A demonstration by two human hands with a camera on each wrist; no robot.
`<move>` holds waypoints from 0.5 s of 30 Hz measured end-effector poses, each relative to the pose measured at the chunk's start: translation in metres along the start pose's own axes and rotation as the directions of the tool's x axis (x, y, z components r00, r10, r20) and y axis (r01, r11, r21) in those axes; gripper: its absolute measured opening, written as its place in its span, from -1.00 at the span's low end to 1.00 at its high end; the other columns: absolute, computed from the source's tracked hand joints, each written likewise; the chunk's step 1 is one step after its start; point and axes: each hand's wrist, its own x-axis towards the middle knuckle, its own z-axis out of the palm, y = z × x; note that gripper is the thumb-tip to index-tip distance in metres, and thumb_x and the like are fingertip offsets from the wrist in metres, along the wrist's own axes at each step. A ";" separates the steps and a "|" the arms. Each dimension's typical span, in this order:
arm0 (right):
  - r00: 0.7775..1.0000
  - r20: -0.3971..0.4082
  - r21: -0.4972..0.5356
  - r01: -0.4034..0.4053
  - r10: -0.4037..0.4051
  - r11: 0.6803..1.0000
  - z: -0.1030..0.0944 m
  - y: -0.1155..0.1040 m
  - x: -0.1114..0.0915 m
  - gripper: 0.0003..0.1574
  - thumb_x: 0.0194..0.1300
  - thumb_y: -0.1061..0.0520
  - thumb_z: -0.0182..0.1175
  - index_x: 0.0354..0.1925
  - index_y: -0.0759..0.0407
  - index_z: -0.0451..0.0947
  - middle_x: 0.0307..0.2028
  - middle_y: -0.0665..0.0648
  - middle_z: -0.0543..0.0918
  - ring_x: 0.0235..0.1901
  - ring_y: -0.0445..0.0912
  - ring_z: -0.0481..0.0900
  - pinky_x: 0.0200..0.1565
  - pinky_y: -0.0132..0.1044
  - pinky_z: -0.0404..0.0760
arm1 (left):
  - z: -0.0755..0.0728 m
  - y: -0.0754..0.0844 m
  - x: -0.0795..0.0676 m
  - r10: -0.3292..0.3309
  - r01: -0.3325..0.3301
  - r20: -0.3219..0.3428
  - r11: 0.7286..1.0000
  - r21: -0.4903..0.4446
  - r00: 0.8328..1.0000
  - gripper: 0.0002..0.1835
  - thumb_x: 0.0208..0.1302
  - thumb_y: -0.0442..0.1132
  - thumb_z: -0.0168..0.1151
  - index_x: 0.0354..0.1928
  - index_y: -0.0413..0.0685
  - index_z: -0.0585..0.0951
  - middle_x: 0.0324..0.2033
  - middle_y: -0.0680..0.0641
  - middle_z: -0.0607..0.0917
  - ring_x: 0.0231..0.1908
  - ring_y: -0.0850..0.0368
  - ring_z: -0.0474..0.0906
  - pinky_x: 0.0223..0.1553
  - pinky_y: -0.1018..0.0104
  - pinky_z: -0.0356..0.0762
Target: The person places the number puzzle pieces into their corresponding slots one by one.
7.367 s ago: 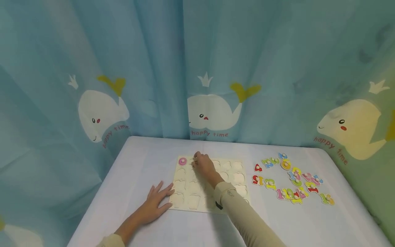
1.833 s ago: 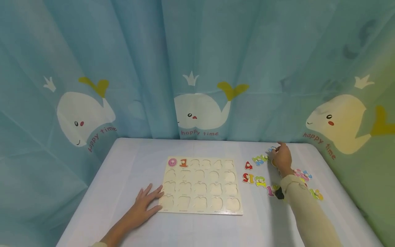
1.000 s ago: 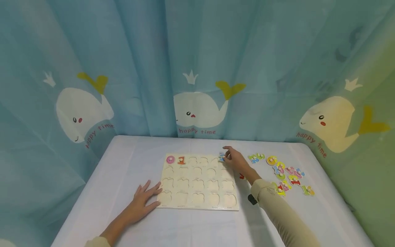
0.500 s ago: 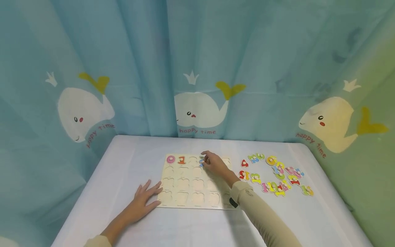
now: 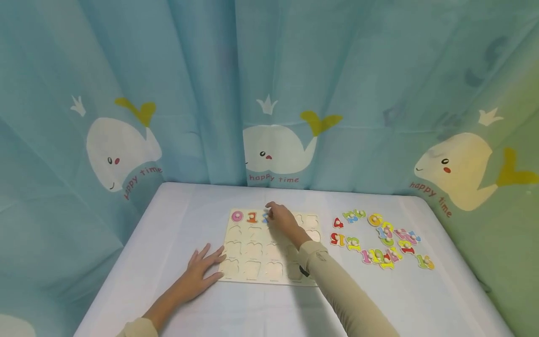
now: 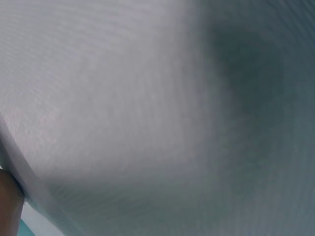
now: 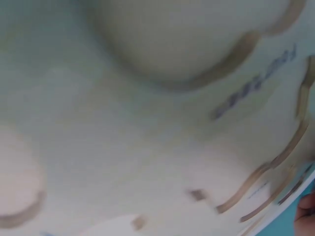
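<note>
In the head view, my right hand [image 5: 284,222] is over the top row of a cream number puzzle board [image 5: 262,270]. Its fingers pinch a blue number 2 piece [image 5: 265,218] at the third recess, partly hidden by the hand. A pink 0 [image 5: 237,216] and an orange-red 1 [image 5: 252,217] sit in the first two recesses. My left hand [image 5: 201,272] lies with spread fingers on the table, fingertips at the board's left edge. The right wrist view shows board recesses [image 7: 177,44] close up, blurred.
Right of the board lie several loose number pieces, among them a red 4 [image 5: 338,223], a 15 [image 5: 337,239] and a 13 [image 5: 353,243], some overlapping. A blue whale-print curtain [image 5: 202,93] hangs behind the white table [image 5: 252,313].
The orange-red 1 has come to sit in the second recess. My right hand reached the loose pieces, took the blue 2 and carried it left to the third recess. The left hand stayed.
</note>
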 end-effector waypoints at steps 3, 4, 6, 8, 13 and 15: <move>1.000 -0.013 -0.020 0.004 -0.004 1.000 0.001 -0.002 0.000 -0.60 0.26 0.28 0.19 0.06 0.30 0.43 -0.33 0.10 0.62 -0.31 -0.07 0.55 -0.17 -0.22 0.55 | -0.001 0.000 0.001 -0.013 0.013 0.012 1.000 0.001 1.000 -0.54 0.21 -0.07 0.26 0.13 -0.06 0.55 0.29 -0.05 0.37 0.34 -0.34 -0.04 0.25 -0.32 -0.34; 1.000 -0.021 -0.018 0.008 -0.009 1.000 0.000 -0.002 0.000 -0.61 0.25 0.29 0.19 0.05 0.30 0.44 -0.33 0.12 0.62 -0.31 -0.05 0.56 -0.17 -0.21 0.55 | -0.001 0.000 0.001 -0.015 0.015 0.015 1.000 0.001 1.000 -0.54 0.21 -0.07 0.26 0.14 -0.06 0.54 0.29 -0.05 0.36 0.34 -0.33 -0.04 0.25 -0.31 -0.35; 0.999 -0.030 -0.017 0.010 -0.011 1.000 0.000 -0.003 0.000 -0.62 0.25 0.29 0.19 0.05 0.31 0.44 -0.31 0.14 0.63 -0.28 -0.04 0.57 -0.14 -0.20 0.55 | -0.002 0.001 0.002 -0.026 0.026 0.023 1.000 0.000 0.999 -0.54 0.21 -0.08 0.26 0.14 -0.06 0.54 0.29 -0.06 0.36 0.35 -0.32 -0.05 0.26 -0.30 -0.37; 1.000 -0.031 -0.013 0.003 -0.003 1.000 -0.001 -0.004 0.000 -0.61 0.24 0.30 0.20 0.05 0.31 0.44 -0.29 0.15 0.63 -0.25 -0.02 0.58 -0.13 -0.19 0.55 | -0.003 0.002 0.002 -0.033 0.033 0.030 0.999 0.000 0.999 -0.54 0.22 -0.08 0.26 0.14 -0.07 0.53 0.30 -0.06 0.35 0.35 -0.32 -0.06 0.26 -0.29 -0.38; 0.999 -0.027 0.012 -0.032 0.032 0.999 0.001 -0.005 -0.001 -0.61 0.24 0.29 0.21 0.05 0.31 0.45 -0.26 0.16 0.63 -0.21 0.00 0.59 -0.10 -0.18 0.55 | -0.002 0.002 0.002 -0.032 0.032 0.027 0.999 0.002 0.999 -0.54 0.21 -0.10 0.26 0.14 -0.09 0.54 0.30 -0.05 0.36 0.35 -0.31 -0.05 0.26 -0.29 -0.37; 0.999 -0.023 0.028 -0.032 0.033 0.999 0.003 -0.003 -0.003 -0.61 0.26 0.29 0.20 0.06 0.31 0.44 -0.25 0.17 0.63 -0.21 0.00 0.59 -0.10 -0.18 0.55 | -0.001 0.001 0.001 -0.025 0.025 0.023 1.000 -0.001 0.999 -0.54 0.20 -0.12 0.28 0.13 -0.11 0.54 0.29 -0.06 0.37 0.35 -0.32 -0.04 0.26 -0.30 -0.36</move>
